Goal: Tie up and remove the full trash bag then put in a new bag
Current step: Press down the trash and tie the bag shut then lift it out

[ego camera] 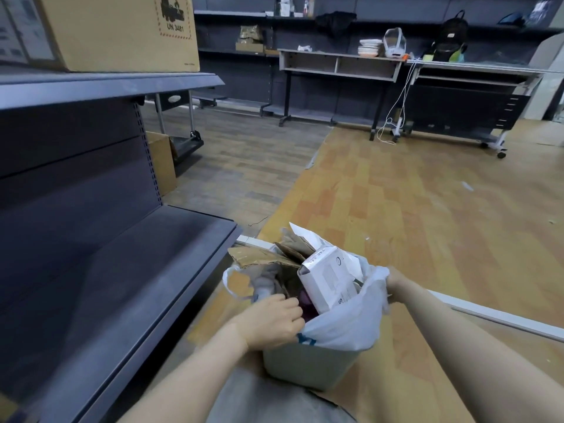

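A pale green trash bin [308,366] stands on the floor just in front of me. A white plastic trash bag [345,325] lines it, stuffed with torn cardboard [259,257] and a white carton [329,279] sticking out the top. My left hand [274,322] grips the bag's near-left edge, fingers curled over the rim. My right hand [395,280] holds the bag's right edge bunched up and lifted off the bin. A loop handle of the bag [232,279] hangs loose at the far left.
A dark metal shelving unit [122,270] runs close along the left, with a cardboard box [116,29] on its top shelf. Desks on wheels [341,64] with cables stand at the far wall. Open wooden floor [427,209] lies ahead and right.
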Demonstrator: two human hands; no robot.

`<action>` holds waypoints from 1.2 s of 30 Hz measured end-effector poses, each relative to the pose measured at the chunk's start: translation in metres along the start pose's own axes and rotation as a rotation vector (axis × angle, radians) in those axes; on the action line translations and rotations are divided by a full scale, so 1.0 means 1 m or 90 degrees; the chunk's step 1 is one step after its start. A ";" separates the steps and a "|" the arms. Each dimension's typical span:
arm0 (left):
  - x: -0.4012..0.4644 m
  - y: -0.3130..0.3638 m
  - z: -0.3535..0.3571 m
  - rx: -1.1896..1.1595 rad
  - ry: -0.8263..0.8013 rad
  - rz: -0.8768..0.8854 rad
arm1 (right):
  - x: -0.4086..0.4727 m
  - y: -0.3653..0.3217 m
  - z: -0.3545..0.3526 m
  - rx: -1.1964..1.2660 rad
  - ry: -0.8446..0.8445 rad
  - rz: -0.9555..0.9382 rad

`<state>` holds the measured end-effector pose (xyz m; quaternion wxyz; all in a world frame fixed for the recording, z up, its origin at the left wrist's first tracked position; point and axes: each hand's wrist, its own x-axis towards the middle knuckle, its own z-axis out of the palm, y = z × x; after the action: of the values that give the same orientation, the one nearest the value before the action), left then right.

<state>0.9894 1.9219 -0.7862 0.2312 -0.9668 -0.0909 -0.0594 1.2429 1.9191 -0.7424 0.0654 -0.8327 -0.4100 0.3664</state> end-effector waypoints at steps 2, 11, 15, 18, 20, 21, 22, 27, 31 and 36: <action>-0.002 0.000 0.001 -0.005 -0.025 0.003 | 0.000 0.005 -0.005 0.094 0.078 -0.029; -0.035 -0.020 -0.006 -0.018 -0.030 -0.089 | -0.022 0.042 0.001 0.236 -0.104 -0.023; -0.037 -0.015 -0.010 -0.065 -0.010 -0.133 | -0.030 0.049 0.004 0.256 -0.098 0.004; -0.028 -0.010 -0.014 -0.051 -0.030 -0.112 | -0.031 0.046 -0.001 0.162 0.095 0.002; -0.025 -0.008 -0.014 -0.042 -0.061 -0.097 | -0.029 0.043 -0.006 0.045 0.249 -0.054; -0.024 -0.008 -0.015 -0.049 -0.072 -0.109 | -0.029 0.040 -0.008 -0.001 0.319 -0.085; -0.024 -0.008 -0.015 -0.053 -0.070 -0.113 | -0.029 0.037 -0.009 -0.036 0.375 -0.115; -0.031 -0.009 -0.017 -0.057 -0.089 -0.095 | -0.038 0.024 0.010 -0.130 0.449 -0.379; -0.031 -0.008 -0.015 -0.034 -0.074 -0.084 | -0.049 0.029 0.023 -0.211 0.310 -0.591; -0.018 -0.004 -0.012 -0.020 -0.037 -0.042 | -0.036 0.007 0.010 0.224 0.330 -0.420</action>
<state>0.9700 1.9176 -0.7764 0.2114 -0.9680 -0.1287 -0.0407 1.2262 1.8859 -0.7324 0.4197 -0.6982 -0.5547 0.1695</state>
